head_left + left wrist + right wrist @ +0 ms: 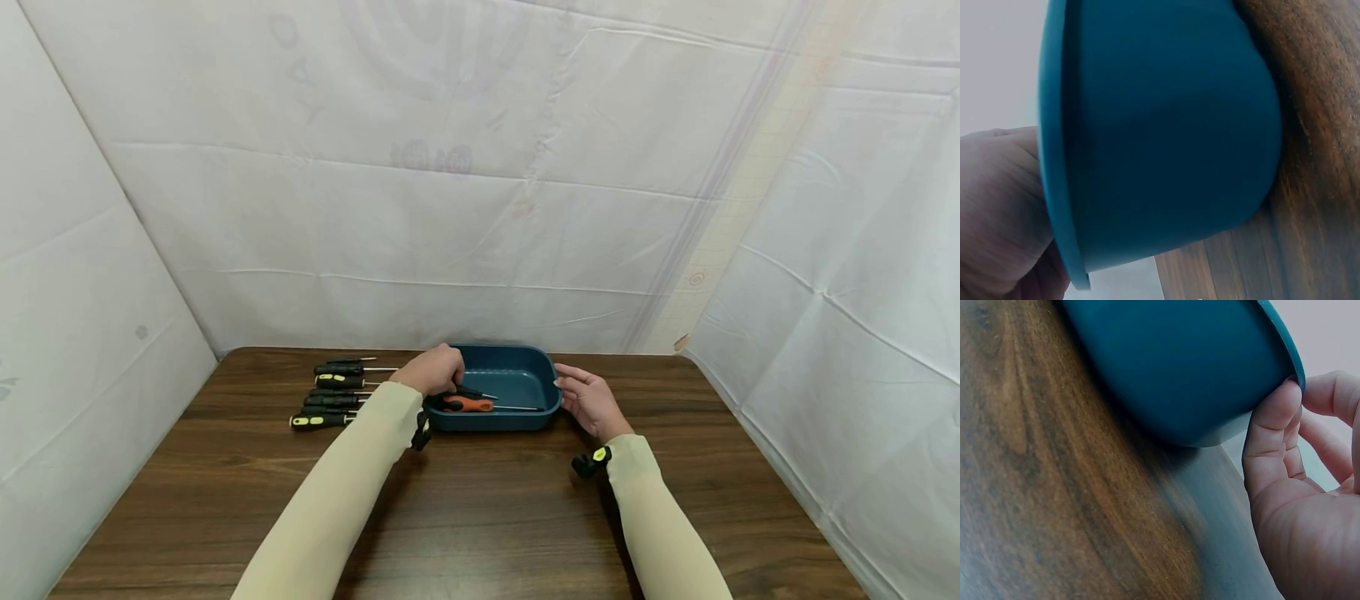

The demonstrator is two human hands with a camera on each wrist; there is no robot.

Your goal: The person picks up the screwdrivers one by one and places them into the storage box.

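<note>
Right hand (592, 402) touches blue tray's (525, 419) right rim, left hand (435, 369) opposite

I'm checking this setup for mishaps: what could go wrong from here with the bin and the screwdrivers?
1. The left hand reaches over the teal bin's rim; lowering its black tool onto the orange-handled screwdriver inside might jab fingers on a tip.
2. The right hand only touches the bin's right rim with a thumb, so the bin may slide on the wooden table.
3. The left sleeve could sweep the row of screwdrivers beside it.

Teal tray (525, 417); orange-handled screwdriver (468, 405) inside
</note>
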